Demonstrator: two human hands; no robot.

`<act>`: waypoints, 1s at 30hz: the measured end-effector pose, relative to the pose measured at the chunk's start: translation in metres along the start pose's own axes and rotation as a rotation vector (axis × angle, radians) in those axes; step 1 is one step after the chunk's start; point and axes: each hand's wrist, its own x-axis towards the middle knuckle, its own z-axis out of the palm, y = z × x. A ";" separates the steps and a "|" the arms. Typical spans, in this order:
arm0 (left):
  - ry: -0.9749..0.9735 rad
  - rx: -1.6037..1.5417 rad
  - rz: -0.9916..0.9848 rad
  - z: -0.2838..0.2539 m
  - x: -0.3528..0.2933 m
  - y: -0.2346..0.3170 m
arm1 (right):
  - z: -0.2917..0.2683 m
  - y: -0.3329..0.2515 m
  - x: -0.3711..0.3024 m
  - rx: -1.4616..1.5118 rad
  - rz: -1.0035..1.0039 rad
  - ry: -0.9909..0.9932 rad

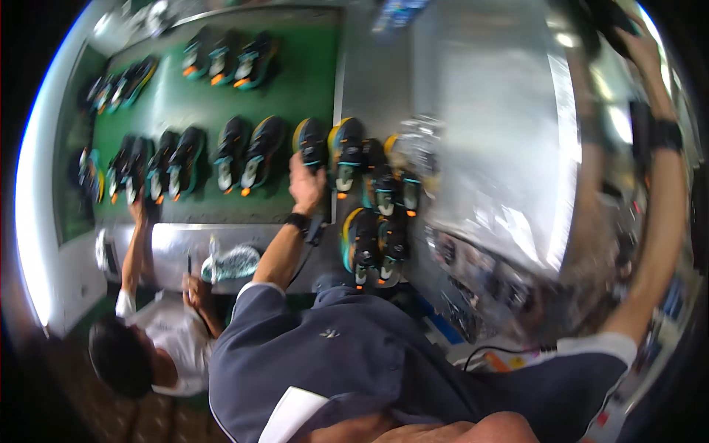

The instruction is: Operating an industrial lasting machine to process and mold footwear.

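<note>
My left hand is closed round the near end of a dark running shoe with a yellow sole edge, at the right edge of the green work surface. Up at the far right, my right hand is raised with the arm stretched out. Its fingers are closed on a dark object, too dim and blurred to name. Close to my left hand on the right stand more running shoes, dark with teal and yellow soles and orange tabs, grouped on a grey metal surface.
Several shoes stand in rows on the green surface. At lower left a co-worker reaches toward a shoe. A shiny metal housing rises between my arms. Crumpled clear plastic lies beside the grouped shoes.
</note>
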 end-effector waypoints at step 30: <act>-2.708 -0.306 -0.466 -0.058 -0.649 0.274 | -0.284 -0.269 -0.927 0.322 1.397 1.248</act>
